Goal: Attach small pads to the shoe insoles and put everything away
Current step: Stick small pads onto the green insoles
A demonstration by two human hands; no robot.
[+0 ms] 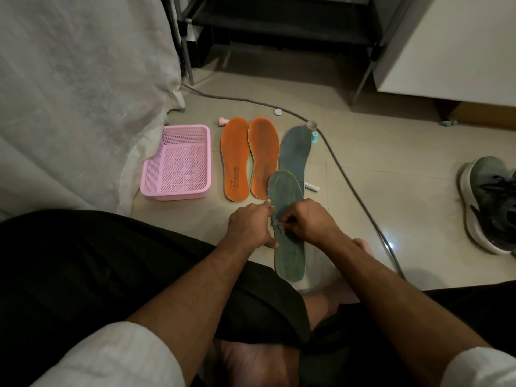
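A grey-green insole [287, 247] is held lengthwise above the floor in front of my knees. My left hand [250, 226] grips its left edge, thumb below and fingers on top. My right hand [304, 222] pinches a small pad [279, 225] at the insole's middle, fingers curled. A second grey-green insole [294, 152] lies on the floor behind it. Two orange insoles [235, 160] [264, 156] lie side by side to the left. An empty pink basket [178, 163] stands further left.
A grey cable [349, 185] crosses the tiled floor on the right. A dark sneaker [491, 202] sits at the far right. Small items lie by the insole tips: a pink piece [223, 122], a white disc [277, 112], a teal roll [315, 136], a white tube [312, 187]. White cloth drapes left.
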